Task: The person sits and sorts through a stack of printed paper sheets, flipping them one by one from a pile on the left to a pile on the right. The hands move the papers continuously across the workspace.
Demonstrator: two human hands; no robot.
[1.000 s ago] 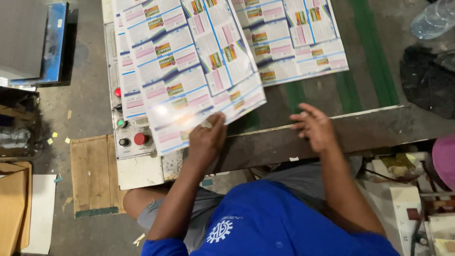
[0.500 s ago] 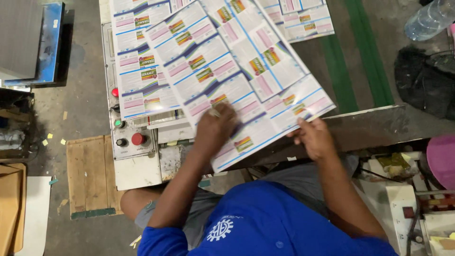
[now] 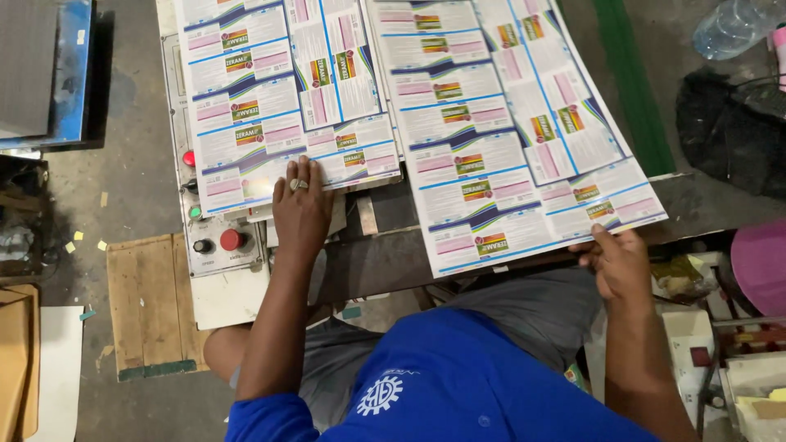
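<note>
Bright overhead light, glare patch on glossy printed sheets [image 3: 246,184], sharp focus, floor dimmer

A control panel [image 3: 214,237] with red and green buttons, a plastic bottle [image 3: 731,29], a black bag [image 3: 729,131], a wooden pallet [image 3: 147,307].

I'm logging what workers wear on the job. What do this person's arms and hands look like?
Both forearms are bare. The left hand wears a silver ring; the right hand shows no jewellery. A blue short-sleeved shirt with a white gear emblem covers the shoulders.
</note>
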